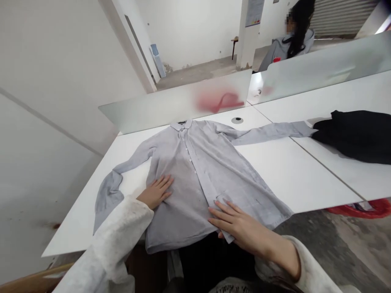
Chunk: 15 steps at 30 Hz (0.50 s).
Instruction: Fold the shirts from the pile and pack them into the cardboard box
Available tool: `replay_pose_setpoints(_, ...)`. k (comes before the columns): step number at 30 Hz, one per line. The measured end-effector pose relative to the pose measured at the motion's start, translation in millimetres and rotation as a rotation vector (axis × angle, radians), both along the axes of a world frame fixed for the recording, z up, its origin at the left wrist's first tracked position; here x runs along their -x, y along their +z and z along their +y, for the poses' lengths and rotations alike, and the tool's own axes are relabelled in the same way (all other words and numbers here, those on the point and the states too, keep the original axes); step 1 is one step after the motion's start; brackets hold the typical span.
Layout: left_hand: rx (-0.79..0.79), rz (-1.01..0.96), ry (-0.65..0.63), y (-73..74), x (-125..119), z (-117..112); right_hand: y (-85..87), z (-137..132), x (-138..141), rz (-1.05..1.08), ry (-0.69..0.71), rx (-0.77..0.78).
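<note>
Grey button-front shirt [195, 183], head view: laid front-up on the white desk [290, 175], collar toward the far edge, hem at the near edge. Sleeves spread wide, probably to keep the cloth free of overlaps. Sleeve on the right side of the view extended along the desk, cuff touching a crumpled black garment [357, 136] near the right edge. Opposite sleeve angled toward the near left corner, cuff bunched beside the left edge.

Left hand [155, 191]: released, palm down, fingers spread on the shirt front, apparently pressing the cloth flat. Right hand [241, 224]: released, fingers extended across the lower front beside the hem, thumb partly hidden at the front edge, no closed grip visible. Both forearms covered by fuzzy white sleeves [116, 240].

Beyond the far edge: frosted divider panel [177, 101] with a red blur on its surface, round cable grommet [237, 120] set in the desk, and a co-worker in a grey hooded top [287, 51]. Red plastic bag [360, 209] on the floor past the right edge. Lettering on a pale garment [229, 287] at the bottom of the view unreadable; no shirt label legible.
</note>
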<state>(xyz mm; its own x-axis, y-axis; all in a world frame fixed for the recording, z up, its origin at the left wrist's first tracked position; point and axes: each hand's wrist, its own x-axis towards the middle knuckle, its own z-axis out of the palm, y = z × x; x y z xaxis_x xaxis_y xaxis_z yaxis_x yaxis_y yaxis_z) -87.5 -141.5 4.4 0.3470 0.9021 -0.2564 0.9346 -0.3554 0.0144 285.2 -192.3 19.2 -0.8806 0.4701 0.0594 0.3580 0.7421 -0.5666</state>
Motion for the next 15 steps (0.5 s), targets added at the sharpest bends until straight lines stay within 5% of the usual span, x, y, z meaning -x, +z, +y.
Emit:
replay_pose_setpoints(5,-0.079,0.072,0.109,5.2,4.8,-4.5,13.3,-3.9,-4.9,0.046,-0.063,0.022)
replay_pose_setpoints(10,-0.090,-0.023,-0.245,33.4,-82.6,-40.4,20.3,-1.6,4.8,0.421,-0.402,0.333)
replay_pose_setpoints(15,-0.007,-0.008,-0.319,14.6,-156.5,-83.9,27.5,0.1,7.2,0.807,-0.701,0.736)
